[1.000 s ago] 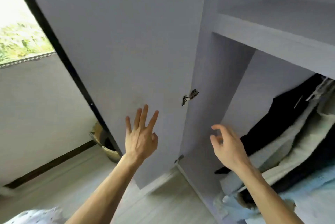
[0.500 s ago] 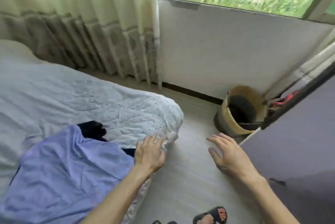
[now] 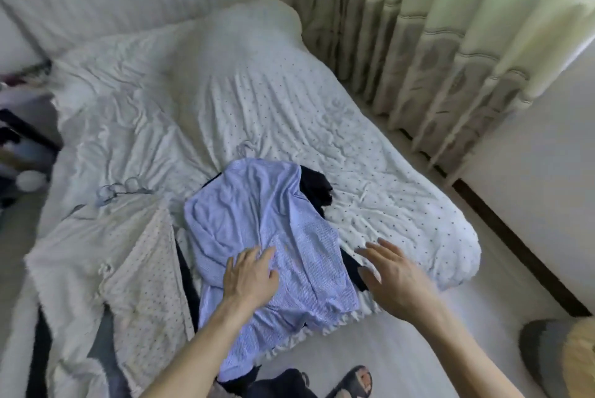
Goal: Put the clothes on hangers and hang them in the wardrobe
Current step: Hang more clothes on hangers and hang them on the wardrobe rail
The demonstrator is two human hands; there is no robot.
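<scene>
Two hands, both spread open and empty: left hand (image 3: 251,275) flat on blue shirt (image 3: 267,220); right hand (image 3: 392,275) above bed (image 3: 289,107) edge. The blue shirt lies on the bed, over black garment (image 3: 314,188).

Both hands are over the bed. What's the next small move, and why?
Probably grip the blue shirt with the left hand and lift it: that hand is over it, open, the shirt lies on top of a black garment, and the right hand holds nothing. Hangers lie on the bed to its left.
</scene>
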